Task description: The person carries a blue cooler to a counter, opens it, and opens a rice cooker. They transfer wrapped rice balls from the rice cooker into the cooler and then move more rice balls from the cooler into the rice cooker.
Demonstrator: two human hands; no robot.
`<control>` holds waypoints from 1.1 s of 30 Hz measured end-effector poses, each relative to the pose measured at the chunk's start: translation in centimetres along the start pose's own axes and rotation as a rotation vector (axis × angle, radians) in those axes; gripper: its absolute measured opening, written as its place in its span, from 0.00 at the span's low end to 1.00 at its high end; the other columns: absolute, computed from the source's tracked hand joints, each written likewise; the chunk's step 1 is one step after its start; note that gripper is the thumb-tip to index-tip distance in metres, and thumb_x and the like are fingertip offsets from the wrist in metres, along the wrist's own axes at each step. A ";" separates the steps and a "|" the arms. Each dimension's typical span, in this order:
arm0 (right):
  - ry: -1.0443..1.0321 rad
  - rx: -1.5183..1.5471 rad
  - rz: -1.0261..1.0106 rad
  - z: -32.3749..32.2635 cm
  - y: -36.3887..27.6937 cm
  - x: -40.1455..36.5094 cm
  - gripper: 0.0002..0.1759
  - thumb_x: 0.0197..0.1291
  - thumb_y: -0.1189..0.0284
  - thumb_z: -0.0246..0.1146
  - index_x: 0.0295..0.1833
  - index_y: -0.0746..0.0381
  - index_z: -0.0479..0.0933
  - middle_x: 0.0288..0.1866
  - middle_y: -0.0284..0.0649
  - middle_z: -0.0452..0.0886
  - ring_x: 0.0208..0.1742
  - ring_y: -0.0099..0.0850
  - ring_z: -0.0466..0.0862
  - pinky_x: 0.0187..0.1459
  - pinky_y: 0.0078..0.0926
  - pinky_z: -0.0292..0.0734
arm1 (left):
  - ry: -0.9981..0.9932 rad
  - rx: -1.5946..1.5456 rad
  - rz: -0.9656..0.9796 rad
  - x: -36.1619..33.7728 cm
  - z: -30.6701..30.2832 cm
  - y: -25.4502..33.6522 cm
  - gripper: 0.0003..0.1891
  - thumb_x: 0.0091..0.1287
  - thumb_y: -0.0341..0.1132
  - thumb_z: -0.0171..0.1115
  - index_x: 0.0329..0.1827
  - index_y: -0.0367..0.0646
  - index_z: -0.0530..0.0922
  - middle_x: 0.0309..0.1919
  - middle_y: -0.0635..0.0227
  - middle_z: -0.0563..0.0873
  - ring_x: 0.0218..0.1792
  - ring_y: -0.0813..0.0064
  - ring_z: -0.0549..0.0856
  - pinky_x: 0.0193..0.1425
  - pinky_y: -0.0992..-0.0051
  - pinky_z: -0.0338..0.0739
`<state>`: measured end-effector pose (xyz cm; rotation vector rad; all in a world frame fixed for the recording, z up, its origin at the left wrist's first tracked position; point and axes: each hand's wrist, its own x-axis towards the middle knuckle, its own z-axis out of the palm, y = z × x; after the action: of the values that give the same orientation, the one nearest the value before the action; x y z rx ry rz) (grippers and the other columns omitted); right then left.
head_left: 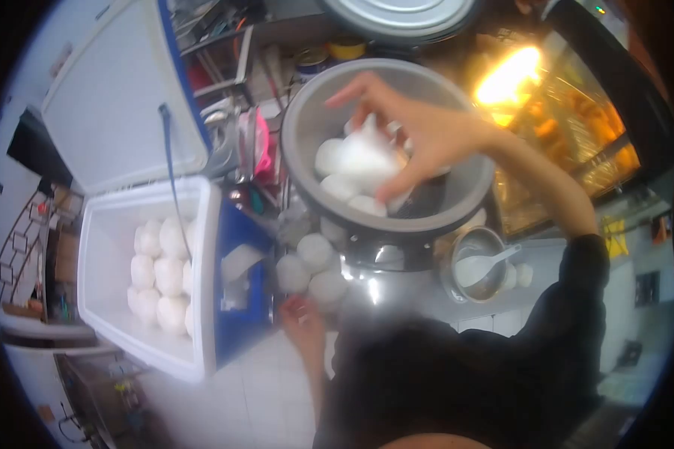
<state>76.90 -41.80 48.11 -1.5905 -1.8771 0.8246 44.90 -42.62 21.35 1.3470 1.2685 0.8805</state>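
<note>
My right hand (408, 131) reaches over a large grey-walled pot (466, 179). Its thumb and curled fingers are around a blurred white round lump (368, 157), while the index finger sticks out. Other white lumps (340, 187) lie beneath it in the pot. Lower down, my left hand (303, 322) is near the counter edge, its fingers loosely bent with nothing visible in them. Just beyond that hand, several white round lumps (314, 253) are grouped on the metal counter. What the lumps are made of cannot be made out.
At left stands an open blue and white cooler (210, 280) holding rows of white lumps (170, 277), its lid (127, 97) raised. A metal bowl (448, 262) with a white scoop (475, 269) is right of the pot. Behind are a round lid (401, 15) and a lit display case (558, 142).
</note>
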 end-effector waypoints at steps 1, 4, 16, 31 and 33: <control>0.022 0.020 -0.146 1.0 -1.3 -0.5 0.58 0.33 0.55 0.80 0.68 0.54 0.53 0.49 0.47 0.69 0.48 0.39 0.77 0.45 0.33 0.76 | -0.167 -0.291 -0.115 -0.3 -0.8 3.9 0.18 0.69 0.39 0.56 0.58 0.39 0.68 0.44 0.61 0.76 0.38 0.74 0.79 0.38 0.78 0.79; -0.042 0.133 -0.104 3.4 -6.3 -2.0 0.52 0.42 0.39 0.70 0.66 0.56 0.58 0.49 0.50 0.73 0.53 0.43 0.76 0.47 0.39 0.74 | -0.489 -0.821 -0.266 -3.8 -1.5 13.3 0.33 0.68 0.55 0.53 0.67 0.42 0.62 0.56 0.52 0.74 0.45 0.63 0.80 0.43 0.71 0.81; -0.638 -0.819 0.562 -1.5 21.7 3.3 0.66 0.19 0.65 0.84 0.70 0.51 0.53 0.54 0.52 0.77 0.56 0.51 0.77 0.54 0.44 0.73 | 0.130 -0.111 -0.101 -1.2 -3.2 -6.0 0.24 0.58 0.32 0.70 0.54 0.36 0.71 0.52 0.54 0.79 0.55 0.63 0.78 0.61 0.64 0.72; -0.565 -0.491 0.570 -2.6 14.0 2.8 0.55 0.29 0.66 0.80 0.65 0.55 0.56 0.49 0.51 0.77 0.50 0.45 0.80 0.50 0.41 0.77 | 0.216 0.529 0.282 0.7 -2.9 -0.6 0.17 0.57 0.35 0.71 0.46 0.36 0.78 0.50 0.52 0.82 0.53 0.60 0.81 0.57 0.66 0.74; -0.438 -0.086 0.394 -3.8 8.9 2.1 0.53 0.33 0.65 0.80 0.65 0.56 0.55 0.48 0.49 0.78 0.50 0.43 0.81 0.50 0.40 0.78 | -0.128 -0.090 -0.050 0.1 -3.3 1.7 0.27 0.62 0.47 0.66 0.58 0.39 0.72 0.52 0.47 0.80 0.55 0.58 0.80 0.57 0.63 0.75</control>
<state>85.18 -38.31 44.05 -1.9958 -1.9271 1.3710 42.07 -41.68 23.65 1.2752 1.1462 0.7942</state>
